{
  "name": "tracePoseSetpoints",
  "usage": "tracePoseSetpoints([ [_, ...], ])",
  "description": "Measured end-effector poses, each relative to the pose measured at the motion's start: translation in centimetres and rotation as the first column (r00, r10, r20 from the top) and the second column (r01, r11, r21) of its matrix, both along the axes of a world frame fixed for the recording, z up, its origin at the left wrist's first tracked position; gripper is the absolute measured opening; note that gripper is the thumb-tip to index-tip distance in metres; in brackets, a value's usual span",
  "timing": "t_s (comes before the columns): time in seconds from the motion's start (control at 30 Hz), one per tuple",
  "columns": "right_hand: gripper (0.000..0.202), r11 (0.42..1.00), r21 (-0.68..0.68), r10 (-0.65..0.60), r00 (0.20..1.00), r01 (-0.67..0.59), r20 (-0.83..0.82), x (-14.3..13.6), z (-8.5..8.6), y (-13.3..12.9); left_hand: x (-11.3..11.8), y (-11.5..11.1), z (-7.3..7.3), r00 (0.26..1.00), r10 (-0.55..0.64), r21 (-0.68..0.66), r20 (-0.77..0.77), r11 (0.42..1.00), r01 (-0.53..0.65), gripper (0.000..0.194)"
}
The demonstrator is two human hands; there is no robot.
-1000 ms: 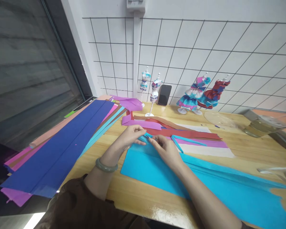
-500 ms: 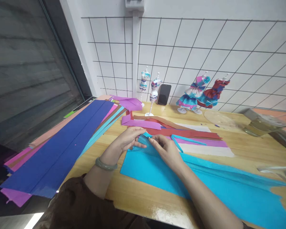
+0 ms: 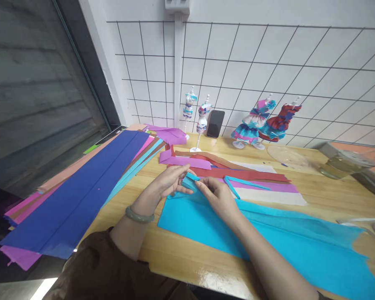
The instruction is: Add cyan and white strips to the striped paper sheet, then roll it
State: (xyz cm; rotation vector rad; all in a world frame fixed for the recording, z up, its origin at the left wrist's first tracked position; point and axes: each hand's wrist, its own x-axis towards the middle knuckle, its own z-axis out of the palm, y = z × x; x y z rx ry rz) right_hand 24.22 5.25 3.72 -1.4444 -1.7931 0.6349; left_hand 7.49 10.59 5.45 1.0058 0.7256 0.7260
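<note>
From the head camera, we see a folded blue piece (image 3: 190,181) raised between two hands: the right hand (image 3: 220,196) pinches its edge between thumb and forefinger, while the left hand (image 3: 174,182) curves half open around it, its grip unclear to us. Below them, a wide blue sheet (image 3: 203,221) lies across the wooden table (image 3: 171,260), near red strips (image 3: 237,173).

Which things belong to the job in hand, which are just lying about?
In the job:
left hand, right hand
folded turquoise paper between them
turquoise sheet beneath

Apparently just about, untouched:
smartphone
dark blue sheet
red strip
clear cup
small dress forms
</note>
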Motion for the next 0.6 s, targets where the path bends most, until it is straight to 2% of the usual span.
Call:
tracePoseSetpoints([
  [0.6, 0.037, 0.999, 0.015, -0.028, 1.0, 0.028, -0.007, 0.08, -0.69, 0.4, -0.16, 0.06, -0.14, 0.999, -0.044, 0.011, 0.01, 0.999, 0.043, 0.034],
])
